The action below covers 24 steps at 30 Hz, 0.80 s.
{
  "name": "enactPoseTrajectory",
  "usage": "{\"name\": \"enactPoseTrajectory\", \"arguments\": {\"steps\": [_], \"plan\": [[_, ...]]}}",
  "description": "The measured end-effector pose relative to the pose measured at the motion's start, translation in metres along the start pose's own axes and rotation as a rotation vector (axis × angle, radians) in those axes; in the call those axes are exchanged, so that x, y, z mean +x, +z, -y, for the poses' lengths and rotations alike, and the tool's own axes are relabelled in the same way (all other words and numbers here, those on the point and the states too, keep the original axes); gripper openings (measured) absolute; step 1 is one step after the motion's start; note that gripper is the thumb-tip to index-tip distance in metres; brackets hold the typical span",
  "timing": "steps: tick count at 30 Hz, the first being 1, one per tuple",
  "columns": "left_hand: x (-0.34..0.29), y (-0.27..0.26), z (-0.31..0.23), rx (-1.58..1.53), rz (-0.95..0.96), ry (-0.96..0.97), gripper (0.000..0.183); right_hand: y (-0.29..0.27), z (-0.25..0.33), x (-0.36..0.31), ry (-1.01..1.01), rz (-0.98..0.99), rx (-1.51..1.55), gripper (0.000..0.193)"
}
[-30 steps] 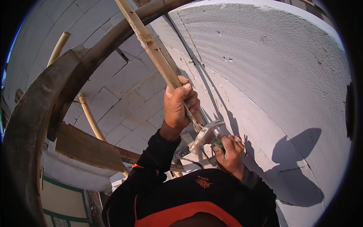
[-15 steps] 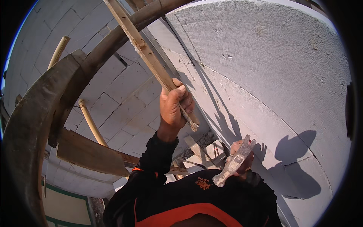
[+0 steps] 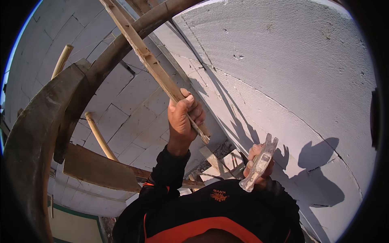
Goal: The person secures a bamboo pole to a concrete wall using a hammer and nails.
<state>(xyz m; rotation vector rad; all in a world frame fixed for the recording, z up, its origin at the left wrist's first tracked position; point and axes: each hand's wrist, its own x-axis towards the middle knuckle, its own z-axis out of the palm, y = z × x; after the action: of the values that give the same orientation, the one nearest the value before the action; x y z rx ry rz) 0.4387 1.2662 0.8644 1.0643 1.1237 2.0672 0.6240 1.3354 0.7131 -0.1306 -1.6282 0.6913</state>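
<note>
My left hand (image 3: 184,115) is wrapped round the lower end of a long wooden batten (image 3: 148,60). The batten slants up and away to the left, its splintered end poking out below my fist. In my right hand (image 3: 256,158), close to the white wall, is a claw hammer (image 3: 261,164). Its worn, dusty metal head faces me, with the forked claw up and the striking face down. The hammer's handle is hidden behind the head and my fingers.
A white block wall (image 3: 279,60) rises close on my right, carrying my shadow. Curved wooden boards (image 3: 38,105) arch across the left. Below are a bamboo pole (image 3: 99,135), a wide plank (image 3: 99,168) and pale blocks (image 3: 233,162). Another block wall (image 3: 125,101) stands beyond.
The claw hammer in my right hand has risen slightly and tilted more upright. My left hand and the batten have shifted slightly left in the view.
</note>
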Motion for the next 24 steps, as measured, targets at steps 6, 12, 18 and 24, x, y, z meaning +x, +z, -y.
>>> {"name": "enactPoseTrajectory", "arguments": {"steps": [6,12,18,24], "plan": [[0.007,0.009,0.0,0.006,-0.036,0.008,0.012,-0.01,0.013,0.011,-0.068,0.033,-0.004,0.038],[0.006,0.004,-0.005,0.002,-0.091,0.0,0.015,0.01,0.008,0.015,0.199,0.253,0.022,0.014],[0.012,0.019,-0.006,-0.043,-0.084,-0.005,0.016,0.011,0.006,0.022,0.078,0.282,-0.066,0.02],[0.006,0.011,-0.009,0.009,-0.087,-0.002,0.016,-0.002,0.014,0.015,-0.072,0.054,-0.011,0.031]]}}
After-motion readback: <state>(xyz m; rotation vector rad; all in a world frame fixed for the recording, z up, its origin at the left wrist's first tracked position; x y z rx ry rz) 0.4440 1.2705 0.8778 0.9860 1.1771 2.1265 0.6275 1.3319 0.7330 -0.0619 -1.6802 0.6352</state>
